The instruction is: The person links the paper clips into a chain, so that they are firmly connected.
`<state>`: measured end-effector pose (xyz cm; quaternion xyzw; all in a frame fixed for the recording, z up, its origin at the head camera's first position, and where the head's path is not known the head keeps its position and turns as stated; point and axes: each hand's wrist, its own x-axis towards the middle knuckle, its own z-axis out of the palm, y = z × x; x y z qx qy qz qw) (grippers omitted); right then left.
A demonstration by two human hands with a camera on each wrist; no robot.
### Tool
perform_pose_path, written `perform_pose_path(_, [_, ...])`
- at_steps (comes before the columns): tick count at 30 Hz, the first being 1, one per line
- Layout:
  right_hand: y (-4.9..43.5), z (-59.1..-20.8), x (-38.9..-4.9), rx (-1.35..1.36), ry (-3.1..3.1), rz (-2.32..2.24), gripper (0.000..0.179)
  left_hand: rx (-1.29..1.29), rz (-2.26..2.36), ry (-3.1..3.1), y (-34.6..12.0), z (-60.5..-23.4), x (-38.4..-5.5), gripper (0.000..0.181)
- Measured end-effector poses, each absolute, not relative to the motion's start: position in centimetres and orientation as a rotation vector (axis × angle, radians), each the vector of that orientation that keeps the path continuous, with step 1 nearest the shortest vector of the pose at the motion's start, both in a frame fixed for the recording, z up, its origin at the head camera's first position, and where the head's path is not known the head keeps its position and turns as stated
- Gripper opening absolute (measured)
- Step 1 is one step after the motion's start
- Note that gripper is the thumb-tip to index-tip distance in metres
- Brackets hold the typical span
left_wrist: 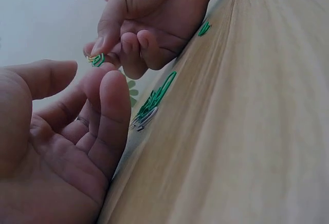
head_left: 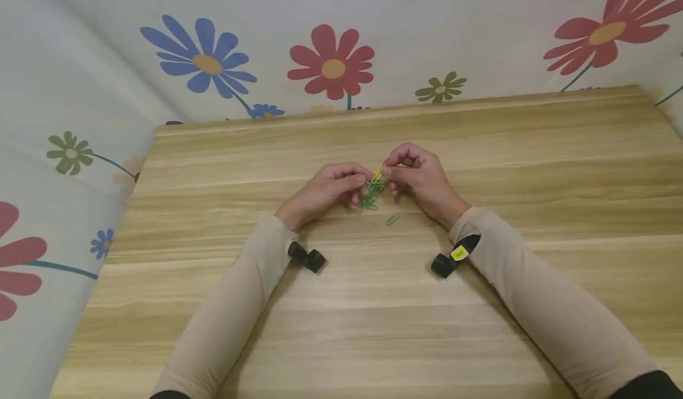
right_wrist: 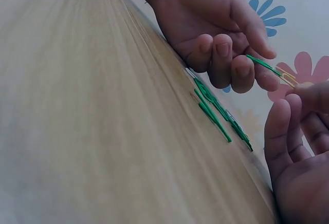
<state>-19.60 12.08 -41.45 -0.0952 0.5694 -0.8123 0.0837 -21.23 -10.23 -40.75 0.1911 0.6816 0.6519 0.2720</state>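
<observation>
Head view: both hands pinch paper clips [head_left: 376,178] (fingers curled) above clip pile [head_left: 369,198].

Head view: even, soft, diffuse light — no glare on the table [head_left: 373,328]. Faint, short shadows lie beneath both forearms, near side. Focus fair throughout; the table's far edge and side edges splay outward, suggesting wide-angle distortion.

Left wrist view: the left hand [left_wrist: 61,147], close to the lens, is large and soft; the far wall is washed pale and hazy.

Right wrist view: near table surface smeared, grain stretched into streaks — the right hand [right_wrist: 298,147] is darkish and blurred at the right edge.
</observation>
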Motion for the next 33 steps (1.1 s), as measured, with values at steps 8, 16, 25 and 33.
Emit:
perform_pose_path(8, [12.2,-41.4,-19.6,-0.361,1.716,-2.404,0.015,0.612,1.556,1.921,-10.0,-40.3,-21.3,0.031])
perform_pose_path(16, [12.1,-41.4,-19.6,-0.383,1.699,-2.389,0.016,0.635,1.543,1.892,-10.1,-40.2,-21.3,0.031])
perform_pose_path(25, [12.1,-41.2,-19.5,-0.358,1.696,-2.392,0.013,0.576,1.633,1.828,-10.2,-40.3,-21.3,0.025])
perform_pose_path(33, [12.1,-41.5,-19.6,-0.324,1.731,-2.351,0.011,0.494,1.847,1.773,-10.5,-41.3,-21.4,0.017])
